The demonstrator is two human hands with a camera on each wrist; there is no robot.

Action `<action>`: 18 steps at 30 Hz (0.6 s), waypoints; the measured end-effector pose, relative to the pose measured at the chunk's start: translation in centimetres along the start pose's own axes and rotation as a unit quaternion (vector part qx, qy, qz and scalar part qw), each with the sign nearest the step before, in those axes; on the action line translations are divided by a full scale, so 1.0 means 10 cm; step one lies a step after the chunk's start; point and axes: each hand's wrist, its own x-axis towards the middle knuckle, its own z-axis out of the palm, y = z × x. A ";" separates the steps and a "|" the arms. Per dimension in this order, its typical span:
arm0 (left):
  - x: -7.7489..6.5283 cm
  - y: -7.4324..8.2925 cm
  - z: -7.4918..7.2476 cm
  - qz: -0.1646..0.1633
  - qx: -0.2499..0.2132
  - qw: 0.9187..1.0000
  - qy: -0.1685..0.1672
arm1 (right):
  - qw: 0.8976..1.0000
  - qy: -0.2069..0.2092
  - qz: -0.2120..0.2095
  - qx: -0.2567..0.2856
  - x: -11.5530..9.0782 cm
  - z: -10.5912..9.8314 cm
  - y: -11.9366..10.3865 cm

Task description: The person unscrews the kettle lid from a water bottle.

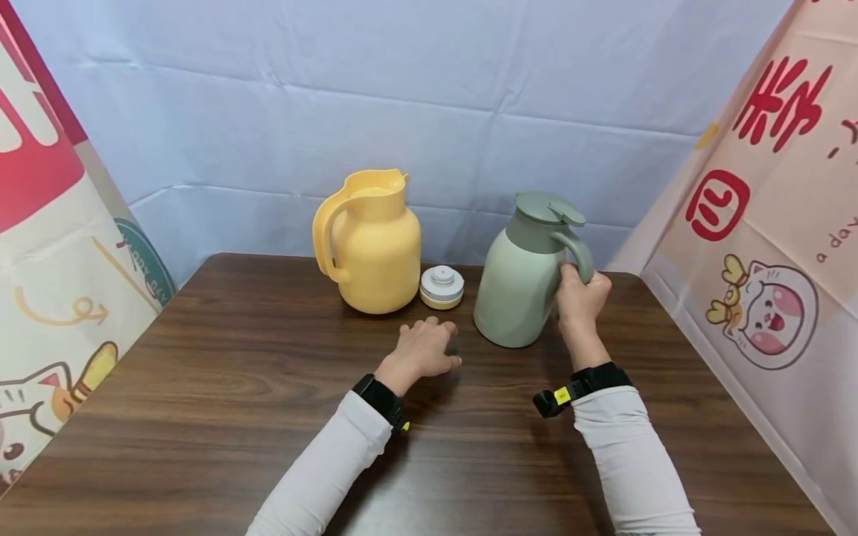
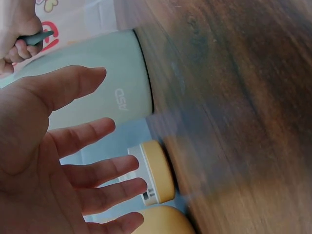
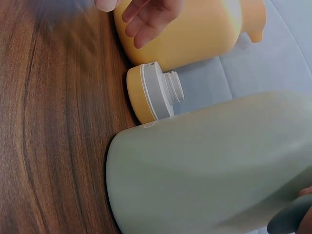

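Note:
My right hand [image 1: 582,299] grips the handle [image 1: 576,257] of a pale green thermos jug [image 1: 519,286] with its lid on, at the right of the table. The left hand [image 1: 421,350] is spread over the table, palm toward the green jug in the left wrist view, fingers apart and holding nothing. Beyond its fingertips a round yellow-and-grey jug lid [image 1: 442,287] lies on the table with its stopper side up. Left of that lid stands a yellow thermos jug [image 1: 377,257], its mouth uncovered and its handle toward the left.
A dark wood-grain table [image 1: 234,387] carries everything. Pale blue cloth [image 1: 375,89] hangs right behind the jugs. Printed cartoon banners hang along the left [image 1: 60,298] and right [image 1: 757,283] sides.

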 end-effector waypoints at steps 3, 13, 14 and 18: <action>-0.01 0.00 -0.01 -0.003 -0.003 1.000 -0.003 | 1.000 -0.008 0.007 0.005 -0.08 -0.01 -0.13; -0.10 -0.05 -0.06 -0.014 -0.001 1.000 -0.007 | 0.998 -0.048 0.027 0.030 -0.10 -0.07 -0.05; -0.11 -0.05 -0.07 -0.014 -0.002 1.000 -0.006 | 0.998 -0.049 0.025 0.030 -0.09 -0.08 -0.02; -0.15 -0.06 -0.07 -0.012 0.000 1.000 -0.006 | 0.998 -0.047 0.023 0.041 -0.13 -0.09 -0.02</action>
